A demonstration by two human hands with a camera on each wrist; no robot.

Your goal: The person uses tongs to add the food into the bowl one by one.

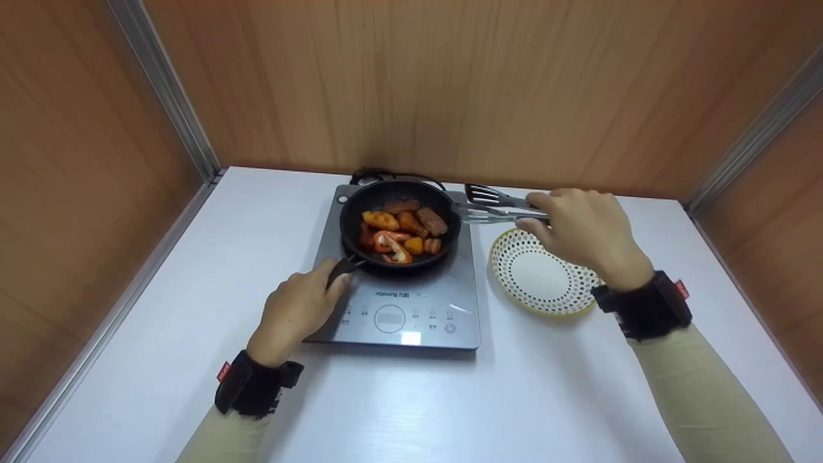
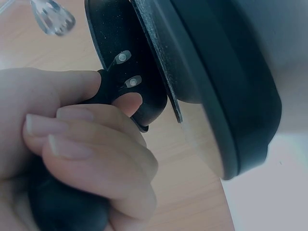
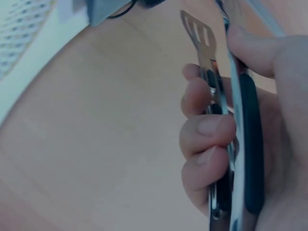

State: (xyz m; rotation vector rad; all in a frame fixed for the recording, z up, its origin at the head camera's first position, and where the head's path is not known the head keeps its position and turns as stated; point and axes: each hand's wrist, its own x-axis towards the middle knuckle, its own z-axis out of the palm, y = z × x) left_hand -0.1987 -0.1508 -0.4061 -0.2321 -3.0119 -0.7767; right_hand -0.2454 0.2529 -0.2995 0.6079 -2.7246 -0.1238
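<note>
My left hand (image 1: 299,312) grips the black handle (image 1: 343,269) of a frying pan (image 1: 400,188), fingers wrapped round it in the left wrist view. Food fills the pan: a shrimp (image 1: 393,249), yellow-orange pieces (image 1: 380,220) and brown meat slices (image 1: 432,221). Beneath the pan is a grey induction cooker (image 1: 418,292). To the pan's right, my right hand (image 1: 582,228) holds metal tongs (image 3: 238,130) with dark grips, their arms apart and pointing left towards the pan's rim. One tong head is slotted (image 1: 483,194).
A white plate (image 1: 505,273) with a dotted pattern and yellow rim lies right of the cooker, partly under my right hand. A black cord (image 1: 386,172) runs behind the pan. Wooden panels (image 1: 411,90) enclose the white table (image 1: 386,405) at the back and sides.
</note>
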